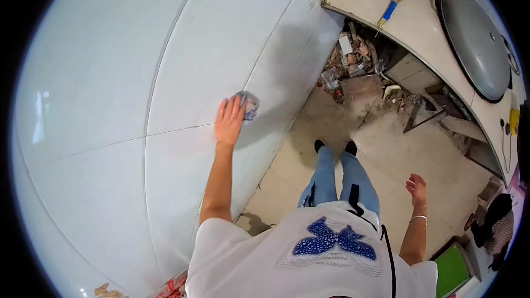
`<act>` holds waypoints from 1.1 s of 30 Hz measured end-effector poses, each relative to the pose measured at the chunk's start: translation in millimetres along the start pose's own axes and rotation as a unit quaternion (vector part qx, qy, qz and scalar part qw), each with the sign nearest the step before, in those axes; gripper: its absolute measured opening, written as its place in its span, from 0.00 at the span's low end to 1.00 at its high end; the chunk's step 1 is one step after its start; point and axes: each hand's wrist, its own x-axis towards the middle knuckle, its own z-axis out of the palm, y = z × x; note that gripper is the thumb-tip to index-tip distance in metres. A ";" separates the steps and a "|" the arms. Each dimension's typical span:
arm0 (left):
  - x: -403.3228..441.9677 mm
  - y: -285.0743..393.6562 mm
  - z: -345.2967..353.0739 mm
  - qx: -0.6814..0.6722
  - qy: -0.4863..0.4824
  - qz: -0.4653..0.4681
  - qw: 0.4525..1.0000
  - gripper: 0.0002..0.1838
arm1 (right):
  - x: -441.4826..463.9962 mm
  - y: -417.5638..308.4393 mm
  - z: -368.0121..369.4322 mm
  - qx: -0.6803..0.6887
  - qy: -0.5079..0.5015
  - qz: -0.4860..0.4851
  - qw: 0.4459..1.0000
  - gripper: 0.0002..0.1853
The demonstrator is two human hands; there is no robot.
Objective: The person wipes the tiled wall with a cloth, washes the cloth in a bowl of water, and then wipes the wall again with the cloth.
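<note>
My left hand presses a crumpled greyish-purple cloth against the white tiled wall. The fingers lie over the cloth, and part of it sticks out on the right side of the hand. It touches the wall close to where tile joints meet. My right hand hangs in the air at my other side, above the floor. Its fingers are loosely bent and a little apart, with nothing in them. A white bracelet circles that wrist.
A counter curves along the right, bearing a straw brush and a large wok lid. Under it lie firewood and scraps, spilling onto the tiled floor. A green-topped object stands at the lower right, near dark cloth.
</note>
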 end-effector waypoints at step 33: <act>171.4 -74.6 -96.4 0.042 0.348 -0.068 0.934 0.24 | -26.5 27.4 8.4 0.073 0.045 -0.033 0.996 0.16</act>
